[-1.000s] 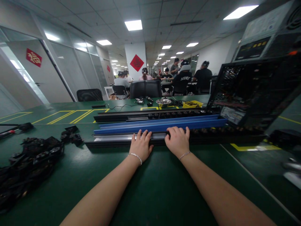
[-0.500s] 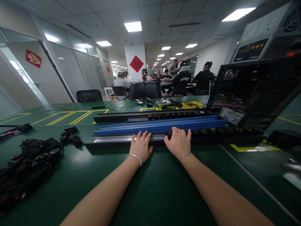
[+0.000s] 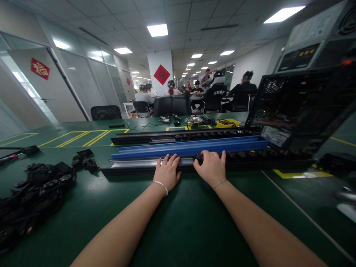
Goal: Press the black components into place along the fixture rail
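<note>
A long black channel-shaped rail (image 3: 133,171) with a silvery inside lies across the table in front of me. My left hand (image 3: 167,172) grips it near the middle, fingers over the top and thumb along the near side. Farther right, my right hand (image 3: 211,167) pinches a small black block (image 3: 197,158) seated in the channel, between thumb and forefinger. Its other fingers lie over the rail. A row of similar dark blocks (image 3: 258,155) fills the channel to the right. Just behind lies a blue rail (image 3: 167,148), with another black rail (image 3: 133,139) beyond it.
Several black parts (image 3: 41,189) are heaped at the left on the green table (image 3: 172,230). An open computer case (image 3: 300,107) stands at the right. Toward the back are a metal bowl (image 3: 193,121) and a yellow tray (image 3: 228,123). People sit in the distance.
My right hand's thumb and forefinger have shifted slightly, and more of the small black block shows between them. My left hand stays in place on the rail.
</note>
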The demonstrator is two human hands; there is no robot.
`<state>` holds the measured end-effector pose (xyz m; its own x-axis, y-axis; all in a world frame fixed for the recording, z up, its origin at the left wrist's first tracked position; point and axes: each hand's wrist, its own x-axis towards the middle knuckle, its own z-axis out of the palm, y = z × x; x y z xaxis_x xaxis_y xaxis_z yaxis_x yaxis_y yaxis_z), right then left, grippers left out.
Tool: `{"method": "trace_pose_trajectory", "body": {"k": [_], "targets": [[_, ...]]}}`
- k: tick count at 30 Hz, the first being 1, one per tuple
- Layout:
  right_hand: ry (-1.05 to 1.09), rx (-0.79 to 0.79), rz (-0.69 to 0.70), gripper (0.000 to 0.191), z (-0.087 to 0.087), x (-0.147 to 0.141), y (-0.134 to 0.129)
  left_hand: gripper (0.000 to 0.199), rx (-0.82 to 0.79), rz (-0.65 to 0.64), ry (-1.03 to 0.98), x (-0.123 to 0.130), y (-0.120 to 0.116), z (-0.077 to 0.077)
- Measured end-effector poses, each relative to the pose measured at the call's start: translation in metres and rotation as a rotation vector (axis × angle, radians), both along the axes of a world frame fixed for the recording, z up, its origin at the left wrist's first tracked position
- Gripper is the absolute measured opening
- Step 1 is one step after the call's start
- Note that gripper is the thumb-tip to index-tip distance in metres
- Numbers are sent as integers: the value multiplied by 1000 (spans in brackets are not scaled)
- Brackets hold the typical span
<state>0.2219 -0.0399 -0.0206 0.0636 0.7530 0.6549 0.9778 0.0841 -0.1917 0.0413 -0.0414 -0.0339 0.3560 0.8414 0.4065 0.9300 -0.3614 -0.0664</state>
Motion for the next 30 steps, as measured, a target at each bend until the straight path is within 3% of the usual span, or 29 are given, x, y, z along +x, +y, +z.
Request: {"method": "trace_pose_trajectory", "body": {"k": [9, 30], "targets": [[6, -4, 113, 16, 4, -1, -2, 52, -13, -146, 3, 1, 0, 3], [35, -120, 399, 30, 1, 0, 0, 50, -38, -191, 24, 4, -3, 1]]}}
